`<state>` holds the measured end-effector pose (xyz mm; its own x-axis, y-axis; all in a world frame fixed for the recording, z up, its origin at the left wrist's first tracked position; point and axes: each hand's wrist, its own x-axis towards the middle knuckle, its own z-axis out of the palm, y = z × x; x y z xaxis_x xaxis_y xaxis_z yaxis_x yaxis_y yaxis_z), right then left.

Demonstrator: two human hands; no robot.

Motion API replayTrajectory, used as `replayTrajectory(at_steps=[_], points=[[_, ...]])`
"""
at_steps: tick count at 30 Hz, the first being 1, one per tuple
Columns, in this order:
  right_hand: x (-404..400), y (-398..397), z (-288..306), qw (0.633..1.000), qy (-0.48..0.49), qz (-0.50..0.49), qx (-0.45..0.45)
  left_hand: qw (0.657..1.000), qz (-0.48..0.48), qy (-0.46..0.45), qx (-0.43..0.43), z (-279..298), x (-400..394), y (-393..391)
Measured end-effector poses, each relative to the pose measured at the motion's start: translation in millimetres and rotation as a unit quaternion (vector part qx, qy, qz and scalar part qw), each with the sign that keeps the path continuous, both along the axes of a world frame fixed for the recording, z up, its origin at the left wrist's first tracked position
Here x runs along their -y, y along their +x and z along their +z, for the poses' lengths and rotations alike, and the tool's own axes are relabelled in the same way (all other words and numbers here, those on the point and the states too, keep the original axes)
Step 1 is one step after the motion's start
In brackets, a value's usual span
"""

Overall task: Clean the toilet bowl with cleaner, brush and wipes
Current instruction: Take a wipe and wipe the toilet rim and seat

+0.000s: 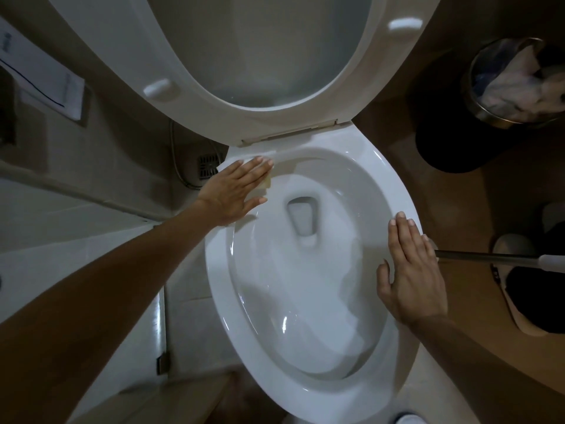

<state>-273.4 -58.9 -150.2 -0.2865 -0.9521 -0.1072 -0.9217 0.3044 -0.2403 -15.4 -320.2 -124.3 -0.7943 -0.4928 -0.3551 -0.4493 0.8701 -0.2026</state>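
Note:
The white toilet bowl [394, 185] fills the middle of the head view, with its seat and lid [214, 71] raised upright behind it. My left hand [235, 191] lies flat with straight fingers on the bowl's back left rim, pressing a pale wipe [266, 183] whose edge peeks out under the fingers. My right hand [409, 270] rests flat, fingers straight, on the right rim. A thin dark brush handle with a white grip [495, 257] sticks out to the right from behind my right hand. Water sits in the bowl's outlet [302, 215].
A round metal bin [480, 96] full of crumpled tissue stands at the upper right on the brown floor. A shoe [519, 286] is at the right edge. A floor drain [208, 166] and a metal hose [175, 154] lie left of the toilet beside a tiled ledge.

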Motion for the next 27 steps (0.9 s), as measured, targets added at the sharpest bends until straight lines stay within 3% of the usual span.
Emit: replayTrajectory(at_steps=[8, 14, 27], points=[[0, 0, -2, 1.0, -0.003, 0.003, 0.001, 0.973, -0.11, -0.109, 0.17, 20, 10, -22], [0, 0, -3, 1.0, -0.012, 0.002, -0.002, 0.97, -0.135, -0.123, 0.161, 12, 20, -50], [-1, -1, -3, 1.0, -0.008, 0.004, -0.004, 0.976, -0.042, -0.083, 0.199, 23, -5, -18]])
